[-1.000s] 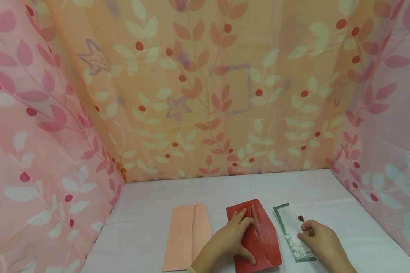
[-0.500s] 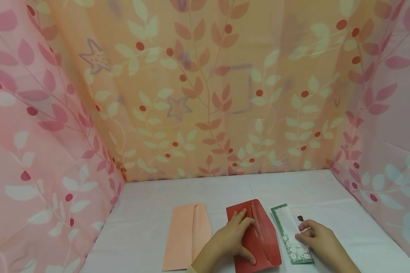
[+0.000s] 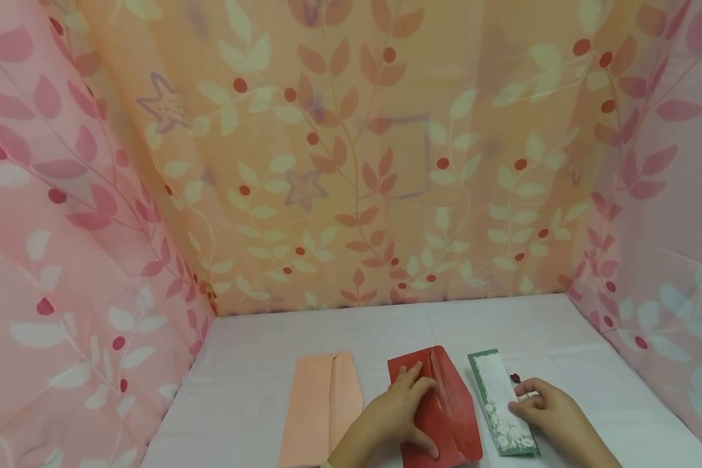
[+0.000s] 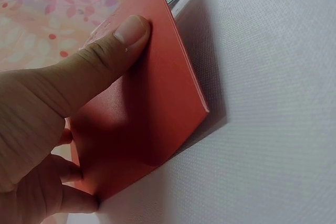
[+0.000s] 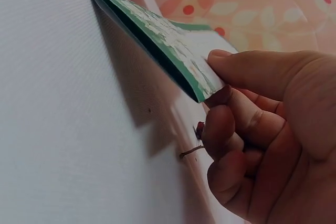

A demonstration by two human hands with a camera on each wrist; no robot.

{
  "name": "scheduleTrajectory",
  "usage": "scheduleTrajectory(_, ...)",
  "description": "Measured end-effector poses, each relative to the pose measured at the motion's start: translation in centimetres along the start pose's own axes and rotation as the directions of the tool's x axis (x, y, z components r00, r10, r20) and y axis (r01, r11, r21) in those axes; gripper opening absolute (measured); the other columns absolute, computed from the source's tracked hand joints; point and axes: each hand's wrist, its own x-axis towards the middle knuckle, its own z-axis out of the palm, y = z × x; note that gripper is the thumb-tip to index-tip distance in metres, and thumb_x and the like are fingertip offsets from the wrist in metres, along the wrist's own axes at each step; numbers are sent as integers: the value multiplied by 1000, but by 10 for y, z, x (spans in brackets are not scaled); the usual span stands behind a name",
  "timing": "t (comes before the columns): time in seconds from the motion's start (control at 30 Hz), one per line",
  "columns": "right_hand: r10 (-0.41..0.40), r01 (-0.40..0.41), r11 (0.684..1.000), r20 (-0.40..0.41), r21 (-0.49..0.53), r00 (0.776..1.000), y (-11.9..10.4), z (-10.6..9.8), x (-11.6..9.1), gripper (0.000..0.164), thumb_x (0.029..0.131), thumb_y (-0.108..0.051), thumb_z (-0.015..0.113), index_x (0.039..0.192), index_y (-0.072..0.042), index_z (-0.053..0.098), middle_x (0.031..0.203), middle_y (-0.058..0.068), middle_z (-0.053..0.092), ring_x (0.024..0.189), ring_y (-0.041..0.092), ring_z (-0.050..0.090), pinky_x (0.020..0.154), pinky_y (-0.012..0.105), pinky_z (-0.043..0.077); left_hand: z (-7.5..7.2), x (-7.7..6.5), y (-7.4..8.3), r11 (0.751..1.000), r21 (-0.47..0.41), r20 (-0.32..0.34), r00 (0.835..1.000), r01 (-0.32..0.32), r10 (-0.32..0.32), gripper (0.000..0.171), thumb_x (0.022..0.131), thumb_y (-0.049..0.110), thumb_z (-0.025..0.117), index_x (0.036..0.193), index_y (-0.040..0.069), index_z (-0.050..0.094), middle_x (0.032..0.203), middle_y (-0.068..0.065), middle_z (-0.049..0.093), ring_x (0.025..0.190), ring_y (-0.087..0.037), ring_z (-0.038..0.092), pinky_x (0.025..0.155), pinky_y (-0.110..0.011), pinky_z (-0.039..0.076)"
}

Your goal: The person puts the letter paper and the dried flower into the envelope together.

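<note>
A red envelope (image 3: 456,416) with its flap unfolded lies before me in the head view. My left hand (image 3: 394,409) holds it, fingers at the left edge; in the left wrist view the thumb (image 4: 105,53) presses its face and its edge stands off the cloth. To its right, my right hand (image 3: 552,409) pinches a folded sheet of floral stationery (image 3: 494,396) with a green border by its right side. A small dried red rose (image 3: 515,377) shows by the right fingertips. Its stem (image 5: 191,151) pokes out beside the curled fingers; whether they hold it I cannot tell.
A peach envelope (image 3: 307,409) lies left of the red one on the white tablecloth (image 3: 251,338). Patterned fabric walls (image 3: 351,156) with leaves and berries close off the back and both sides.
The right hand has shifted the stationery slightly left, then back right. Less of the rose shows above the right fingers. The left hand and red envelope stay put.
</note>
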Motion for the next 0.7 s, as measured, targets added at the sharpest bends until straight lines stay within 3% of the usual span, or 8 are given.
scheduleTrajectory(0.13,-5,5,1000,12,2,1000,2,3,-1,57,85,-45,81,118,-4,58,83,-1,72,79,14,61,69,29,46,3,-2,-1,1000,21,-8,1000,-6,6,93,61,63,92,140,46,44,168,2,25,153,-40,28,91,-46,59)
scheduleTrajectory(0.33,24,-24,1000,10,-2,1000,2,4,3,64,84,-50,81,121,-3,56,86,0,72,79,16,61,71,32,48,3,1,-2,999,39,-23,1000,-18,19,93,60,65,91,138,48,44,168,3,25,153,-39,28,99,-50,55)
scheduleTrajectory(0.7,-62,61,998,-44,-21,997,-4,-2,-8,56,91,-44,76,126,-6,55,83,-2,71,73,10,58,64,25,44,3,0,-1,998,61,-25,1000,-10,11,93,60,65,91,138,48,43,169,2,24,154,-40,26,102,-54,52)
